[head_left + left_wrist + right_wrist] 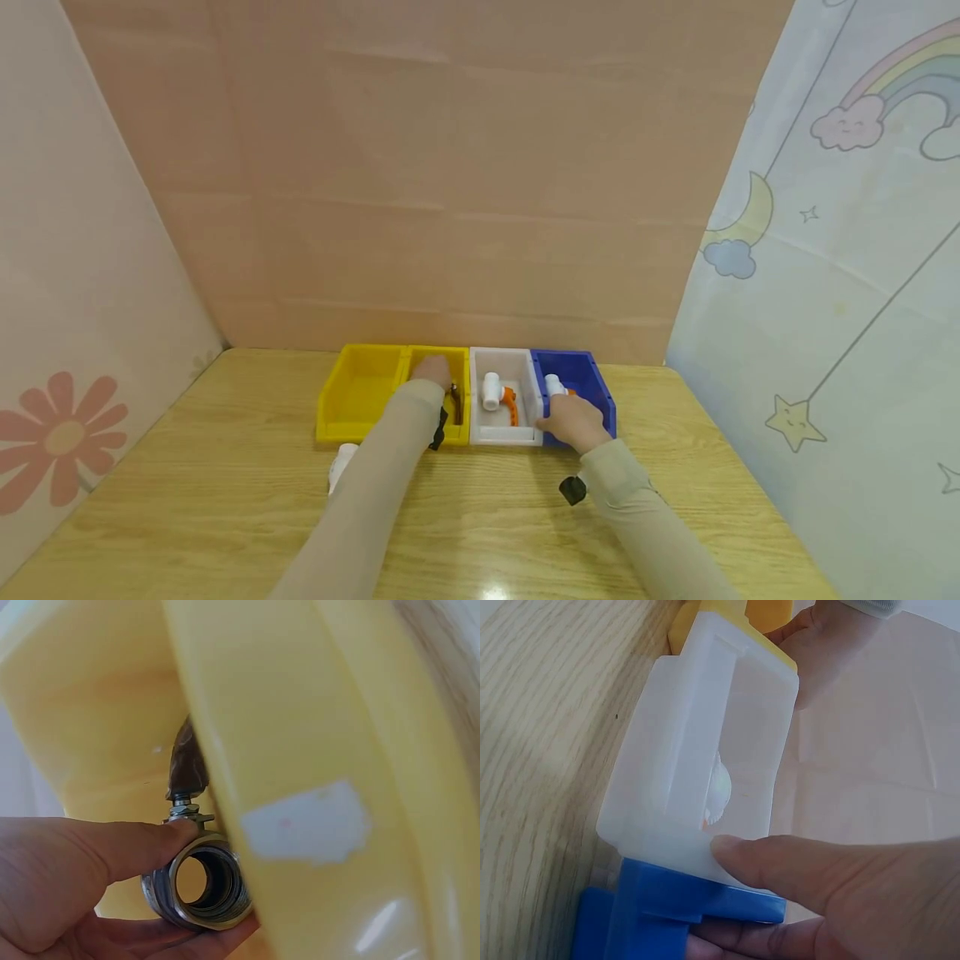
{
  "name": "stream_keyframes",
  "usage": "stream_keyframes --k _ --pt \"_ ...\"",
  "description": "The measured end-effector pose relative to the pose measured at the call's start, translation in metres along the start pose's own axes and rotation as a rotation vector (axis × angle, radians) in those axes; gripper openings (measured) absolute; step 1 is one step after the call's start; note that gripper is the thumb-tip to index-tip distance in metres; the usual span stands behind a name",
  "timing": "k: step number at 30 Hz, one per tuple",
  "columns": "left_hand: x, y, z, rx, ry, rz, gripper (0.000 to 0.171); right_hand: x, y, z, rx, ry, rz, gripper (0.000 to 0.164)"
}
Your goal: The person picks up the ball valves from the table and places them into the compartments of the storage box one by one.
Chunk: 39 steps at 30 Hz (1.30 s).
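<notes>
The left hand (90, 885) pinches a brown-handled tubular metal valve (229, 877) in the yellow plastic bin (456, 436) just left of the white plastic bin (506, 436); the right hand (576, 422) is at the latter's right edge; its grip, I can't tell.

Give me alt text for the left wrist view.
A left hand grips a metal valve, round opening toward the camera, inside a yellow bin. The valve's brown handle points up in the picture; a white patch marks the bin.
</notes>
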State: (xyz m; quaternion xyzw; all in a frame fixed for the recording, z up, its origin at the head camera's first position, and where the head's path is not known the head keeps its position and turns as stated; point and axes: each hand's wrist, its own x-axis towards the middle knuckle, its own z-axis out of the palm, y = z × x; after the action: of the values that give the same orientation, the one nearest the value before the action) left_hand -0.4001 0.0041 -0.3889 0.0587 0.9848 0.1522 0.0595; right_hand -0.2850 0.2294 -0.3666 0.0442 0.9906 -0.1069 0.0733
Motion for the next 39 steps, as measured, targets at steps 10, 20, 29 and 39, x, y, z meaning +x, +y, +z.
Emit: stream_keyframes --k 10,20,29,39 --pt "-0.002 0.001 0.003 0.031 0.021 0.011 0.017 0.001 0.0 0.004 -0.003 0.008 0.013 0.038" --pt "-0.004 -0.002 0.003 0.038 0.018 0.016 0.015 0.0 -0.001 0.005 -0.002 0.001 0.024 0.043" --pt "-0.005 0.003 0.003 0.079 -0.02 0.035 0.016 -0.003 0.005 0.005 -0.001 0.007 0.007 0.043" --pt "-0.028 0.026 -0.008 0.091 -0.063 0.128 0.014 -0.013 0.028 0.002 -0.002 -0.001 -0.017 0.041"
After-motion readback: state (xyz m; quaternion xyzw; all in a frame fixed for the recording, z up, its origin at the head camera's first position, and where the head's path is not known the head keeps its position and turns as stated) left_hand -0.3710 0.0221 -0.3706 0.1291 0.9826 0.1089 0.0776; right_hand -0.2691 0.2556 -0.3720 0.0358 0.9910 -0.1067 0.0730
